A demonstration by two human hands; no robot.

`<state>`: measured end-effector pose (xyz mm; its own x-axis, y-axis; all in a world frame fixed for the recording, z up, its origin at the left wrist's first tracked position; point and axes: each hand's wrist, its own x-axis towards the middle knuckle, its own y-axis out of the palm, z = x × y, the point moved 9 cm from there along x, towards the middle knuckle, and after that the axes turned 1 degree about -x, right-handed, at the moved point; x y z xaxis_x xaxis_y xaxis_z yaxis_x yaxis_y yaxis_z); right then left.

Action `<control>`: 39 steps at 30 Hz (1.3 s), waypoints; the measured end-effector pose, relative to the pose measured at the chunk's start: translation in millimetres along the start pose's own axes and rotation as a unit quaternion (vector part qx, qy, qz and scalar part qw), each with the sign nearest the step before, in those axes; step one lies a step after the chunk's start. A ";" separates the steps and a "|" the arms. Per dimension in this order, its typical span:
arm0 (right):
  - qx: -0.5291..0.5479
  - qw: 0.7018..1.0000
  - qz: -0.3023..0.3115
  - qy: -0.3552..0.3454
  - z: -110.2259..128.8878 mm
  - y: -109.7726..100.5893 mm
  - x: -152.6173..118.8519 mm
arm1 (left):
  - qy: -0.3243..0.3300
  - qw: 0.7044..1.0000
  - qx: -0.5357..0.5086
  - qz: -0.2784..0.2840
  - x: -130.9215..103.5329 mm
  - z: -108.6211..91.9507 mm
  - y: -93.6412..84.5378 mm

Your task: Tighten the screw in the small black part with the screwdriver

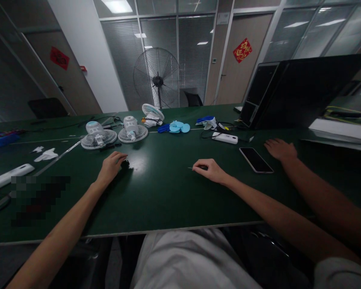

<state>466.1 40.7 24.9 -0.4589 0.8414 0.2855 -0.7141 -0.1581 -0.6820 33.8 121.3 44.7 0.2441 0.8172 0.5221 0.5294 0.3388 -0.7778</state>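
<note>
My left hand (110,166) is above the green table on the left, its fingers pinched together. By its fingertips is a small dark piece (125,163), too small and shadowed to name. My right hand (209,170) is closed around a screwdriver (203,167); its dark handle lies in the palm and a thin metal shaft points left. Past my hands stand fan heads with round white grilles, one fan head (98,136) at left and another fan head (132,130) beside it. Light blue fan blades (179,127) lie in the middle.
Another person's hand (280,149) rests flat on the table (165,200) at right, close to a phone (255,160). A white casing (225,138) with cables lies behind. At left are a long white part (10,178) and crumpled tissue (47,155). A large black monitor (303,92) stands back right.
</note>
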 end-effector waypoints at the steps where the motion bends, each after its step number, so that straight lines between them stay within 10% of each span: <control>1: 0.000 1.000 0.000 -0.001 0.0 0.1 0.2 | -0.004 1.000 0.000 -0.008 0.5 0.3 -2.5; 15: 0.019 1.000 0.011 0.003 -4.1 2.9 0.2 | -0.041 0.997 0.007 -0.065 3.6 22.8 -9.2; 29: 0.009 1.000 0.018 0.005 1.3 3.0 -0.4 | -0.165 0.974 -0.153 0.027 -3.9 33.3 26.3; 39: 0.015 0.999 0.027 0.011 -3.2 3.7 -1.3 | -0.186 0.969 -0.162 -0.007 -11.2 45.1 17.3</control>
<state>465.7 40.6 19.8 -0.4855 0.8422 0.2344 -0.7049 -0.2186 -0.6747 3.6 139.0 9.7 -0.0426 0.9453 0.3233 0.7721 0.2365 -0.5899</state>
